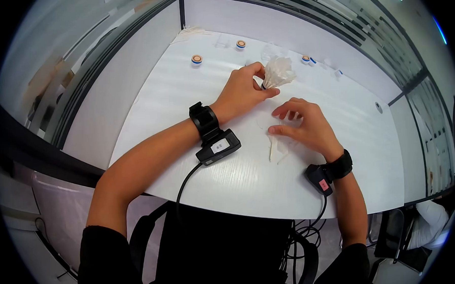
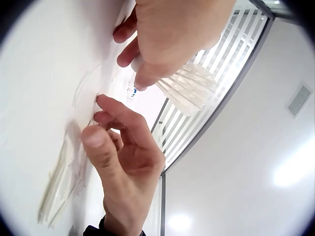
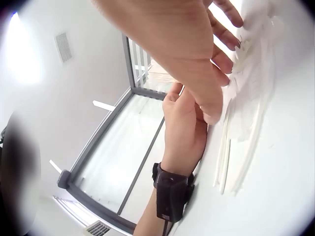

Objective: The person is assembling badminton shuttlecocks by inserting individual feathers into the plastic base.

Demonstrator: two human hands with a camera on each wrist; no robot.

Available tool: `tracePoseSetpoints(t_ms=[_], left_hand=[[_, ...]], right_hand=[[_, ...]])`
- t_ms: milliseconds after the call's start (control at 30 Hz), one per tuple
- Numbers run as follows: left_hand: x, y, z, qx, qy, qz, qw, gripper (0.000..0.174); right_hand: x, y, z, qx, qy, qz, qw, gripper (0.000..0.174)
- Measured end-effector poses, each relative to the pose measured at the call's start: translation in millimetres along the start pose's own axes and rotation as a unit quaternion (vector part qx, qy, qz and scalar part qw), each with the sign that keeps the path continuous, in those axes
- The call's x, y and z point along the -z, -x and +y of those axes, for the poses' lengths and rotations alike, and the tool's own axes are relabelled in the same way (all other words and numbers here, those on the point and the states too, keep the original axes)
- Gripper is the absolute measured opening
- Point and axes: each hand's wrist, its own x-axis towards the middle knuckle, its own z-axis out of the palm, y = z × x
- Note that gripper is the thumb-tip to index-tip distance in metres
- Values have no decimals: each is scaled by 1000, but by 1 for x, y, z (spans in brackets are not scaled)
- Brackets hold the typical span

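In the head view my left hand point(image 1: 240, 90) grips a white feather shuttlecock point(image 1: 279, 72) near its base, thumb below and fingers above. Its feather skirt points away to the back right. The left wrist view shows the splayed skirt point(image 2: 189, 91) past the thumb, with the base mostly hidden. Close by on the right, my right hand point(image 1: 308, 126) hovers low over the table, thumb and fingers bent and parted. Several loose white feathers point(image 1: 273, 149) lie under it, their pale shafts point(image 3: 224, 157) towards me. The right fingertips are right at their upper ends.
Small round pieces with tan tops and blue bands stand further back: one at left point(image 1: 197, 60), another point(image 1: 240, 45) near the middle, one point(image 1: 305, 60) at right. Thin pale sticks point(image 1: 195, 31) lie in the back left corner. White partitions point(image 1: 283, 17) enclose the white table point(image 1: 229, 187).
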Motion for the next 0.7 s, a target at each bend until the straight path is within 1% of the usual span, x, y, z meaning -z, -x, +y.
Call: tracePoseSetpoints(t_ms=[67, 167, 200, 300, 400, 467, 500, 567, 600, 700], left_hand=[[1, 2, 2, 10, 6, -2, 1000, 42], [1, 1, 2, 9, 13, 0, 1000, 42], [0, 0, 0, -1, 12, 5, 1000, 42], [-2, 0, -5, -10, 19, 11, 1000, 42], [-2, -2, -5, -30, 31, 42, 998, 41], [-5, -4, -9, -39, 29, 59, 997, 42], [-4, -3, -4, -29, 25, 62, 997, 42], [1, 0, 5, -5, 15, 69, 997, 42], [1, -1, 4, -11, 16, 79, 997, 42], [-1, -1, 2, -34, 19, 115, 993, 41]], right_hand=[[-2, -1, -1, -13, -32, -19, 999, 47], [-8, 1, 0, 74, -19, 3, 997, 48], [-8, 2, -2, 87, -18, -4, 996, 44], [-13, 1, -1, 84, -54, -2, 995, 35], [-17, -2, 6, 74, -94, -21, 993, 35], [-16, -1, 4, 69, -86, -22, 994, 42], [-18, 0, 2, 66, -83, -24, 994, 45], [-22, -1, -2, 95, -99, 11, 990, 53], [-22, -2, -3, 110, -105, 29, 988, 57], [-22, -2, 2, 101, -92, 8, 991, 63]])
